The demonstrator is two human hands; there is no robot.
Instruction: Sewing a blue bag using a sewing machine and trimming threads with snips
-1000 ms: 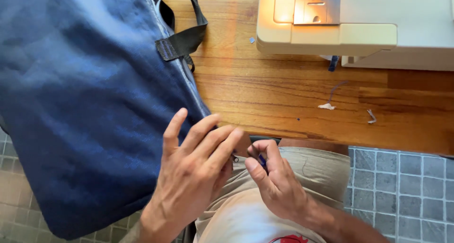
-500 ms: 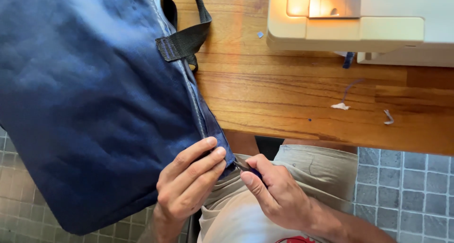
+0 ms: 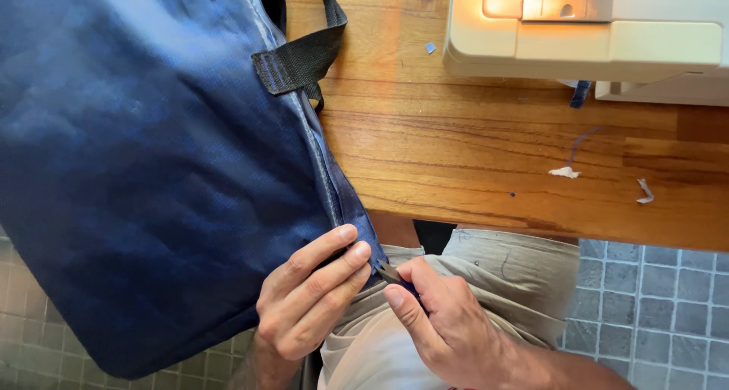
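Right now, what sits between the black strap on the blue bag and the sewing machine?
Bare wooden tabletop, apart from one tiny pale scrap, seen in the head view.

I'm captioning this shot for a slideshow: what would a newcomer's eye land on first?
The big navy fabric bag fills the left side, draped over the edge of the wooden table. At its lower corner the left hand pinches the seam while the right hand works a small tool against it. A cream sewing machine sits top right.

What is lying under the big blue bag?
The blue bag covers the left end of the wooden table and hangs over grey floor tiles. Anything else beneath it is hidden by the fabric.
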